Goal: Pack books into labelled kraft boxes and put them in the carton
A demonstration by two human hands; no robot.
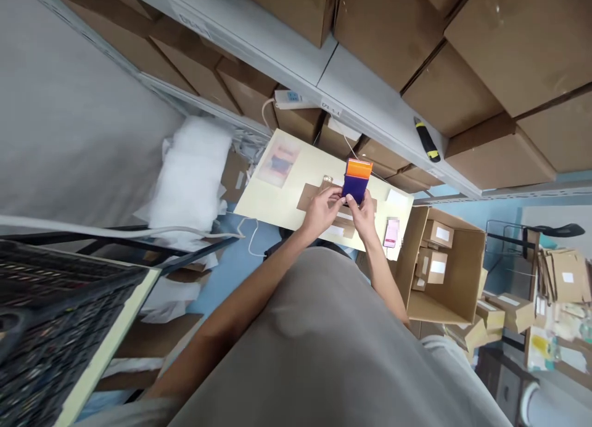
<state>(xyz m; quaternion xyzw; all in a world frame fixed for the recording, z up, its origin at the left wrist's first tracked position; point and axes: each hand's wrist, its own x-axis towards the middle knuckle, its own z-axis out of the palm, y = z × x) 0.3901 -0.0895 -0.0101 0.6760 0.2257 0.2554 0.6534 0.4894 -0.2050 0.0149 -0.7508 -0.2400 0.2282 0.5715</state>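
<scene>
Both hands meet over the pale table, holding a small dark purple packet (pixel 355 187) with an orange top part. My left hand (pixel 322 210) pinches its lower left corner, fingers closed. On the packet's lower right side, my right hand (pixel 363 214) grips it with the thumb across its face. Beneath the hands lies a flat brown cardboard piece (pixel 306 196) with white labels, partly hidden by the fingers. A phone with a pink screen (pixel 391 233) rests to the right of my right hand.
Right of the table (pixel 250 196), an open carton (pixel 456 285) holds several small labelled boxes. A shelf (pixel 370 100) with cartons runs above, bearing a yellow-black cutter (pixel 426 140). White wrapping material (pixel 189 174) stands left, near a black mesh crate (pixel 60 316).
</scene>
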